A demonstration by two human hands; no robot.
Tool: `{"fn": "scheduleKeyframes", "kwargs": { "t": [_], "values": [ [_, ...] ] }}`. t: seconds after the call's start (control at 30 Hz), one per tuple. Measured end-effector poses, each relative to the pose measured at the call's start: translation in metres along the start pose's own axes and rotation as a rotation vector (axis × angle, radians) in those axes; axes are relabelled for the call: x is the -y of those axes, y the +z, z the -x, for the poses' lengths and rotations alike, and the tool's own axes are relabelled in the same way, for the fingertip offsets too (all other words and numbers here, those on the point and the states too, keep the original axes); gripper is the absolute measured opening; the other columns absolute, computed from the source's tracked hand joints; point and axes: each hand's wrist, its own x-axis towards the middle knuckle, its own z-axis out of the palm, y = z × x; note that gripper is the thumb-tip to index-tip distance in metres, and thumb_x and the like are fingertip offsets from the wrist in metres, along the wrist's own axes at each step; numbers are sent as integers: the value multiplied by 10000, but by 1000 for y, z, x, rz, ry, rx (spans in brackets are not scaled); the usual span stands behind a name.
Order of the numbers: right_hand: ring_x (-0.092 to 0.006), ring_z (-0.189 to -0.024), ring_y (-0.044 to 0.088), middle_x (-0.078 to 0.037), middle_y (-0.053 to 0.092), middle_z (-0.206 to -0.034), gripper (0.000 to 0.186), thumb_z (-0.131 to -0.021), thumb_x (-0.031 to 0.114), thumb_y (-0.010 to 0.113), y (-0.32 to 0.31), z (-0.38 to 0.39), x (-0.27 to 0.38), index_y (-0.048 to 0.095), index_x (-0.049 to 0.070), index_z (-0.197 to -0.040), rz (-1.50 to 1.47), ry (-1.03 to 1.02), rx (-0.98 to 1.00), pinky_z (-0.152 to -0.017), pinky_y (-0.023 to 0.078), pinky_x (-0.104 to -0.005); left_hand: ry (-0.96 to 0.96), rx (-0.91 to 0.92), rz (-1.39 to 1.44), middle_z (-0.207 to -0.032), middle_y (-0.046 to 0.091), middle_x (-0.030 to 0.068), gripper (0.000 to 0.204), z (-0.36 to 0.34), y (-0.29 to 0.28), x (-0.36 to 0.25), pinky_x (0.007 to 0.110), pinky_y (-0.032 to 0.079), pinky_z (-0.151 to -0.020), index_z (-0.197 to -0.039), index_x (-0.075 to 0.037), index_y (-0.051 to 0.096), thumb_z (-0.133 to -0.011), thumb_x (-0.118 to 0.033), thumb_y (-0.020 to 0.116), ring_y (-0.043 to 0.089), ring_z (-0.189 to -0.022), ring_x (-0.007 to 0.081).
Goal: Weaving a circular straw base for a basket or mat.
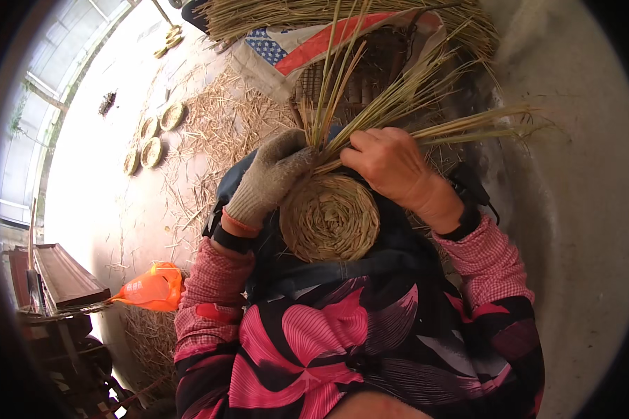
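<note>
The woven basket (330, 218) sits on my lap (400, 246). My gloved left fingers (297, 159) clamp the stalks (393, 105) at its far edge; my bare right fingers (360, 143) pinch them. Even tension advisable.

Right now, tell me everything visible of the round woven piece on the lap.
The round woven piece looks made of straw, yellowish tan. Its strands wind in rings about a centre, inside a rim that seems raised. It rests on the dark-clothed lap, inner face toward the camera. At its far edge, the gloved left hand and bare right hand hold straw stalks; whether they touch it is unclear.
</note>
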Motion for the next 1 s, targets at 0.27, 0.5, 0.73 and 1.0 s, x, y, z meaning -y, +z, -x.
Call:
{"fn": "scheduleKeyframes", "kwargs": {
  "t": [0.27, 0.5, 0.73, 1.0],
  "values": [
    [-180, -766, 659, -9, 572, -791, 42, -769, 149, 642, 3, 1, 3, 605, 142, -750, 49, -58, -10, -661, 532, -326, 36, -24, -33, -910, 644, 4, 129, -3, 6, 8, 254, 495, -748, -1017, -24, 675, -964, -139, 693, 563, -848, 70],
    [-179, -753, 651, -8, 563, -782, 56, -777, 143, 634, 14, -1, 5, 590, 147, -743, 30, -75, -23, -660, 528, -325, 91, 25, -215, -910, 654, 27, 151, -7, 11, 2, 274, 507, -761, -1033, -11, 673, -966, -146, 687, 586, -856, 90],
    [-181, -733, 623, -12, 521, -776, 64, -765, 124, 651, 9, 3, 6, 598, 135, -798, 3, -47, -78, -634, 500, -327, 262, -7, -477, -914, 661, 71, 188, 16, -8, 4, 300, 519, -770, -1069, 4, 672, -1023, -169, 619, 612, -857, 130],
    [-200, -750, 653, -17, 583, -792, 61, -777, 151, 642, 6, 0, 5, 591, 138, -748, 8, -55, -82, -654, 526, -343, 891, 34, -809, -894, 623, 139, 174, 14, 1, 17, 431, 519, -680, -1019, -16, 606, -881, -39, 709, 645, -798, 348]
  ]
}}
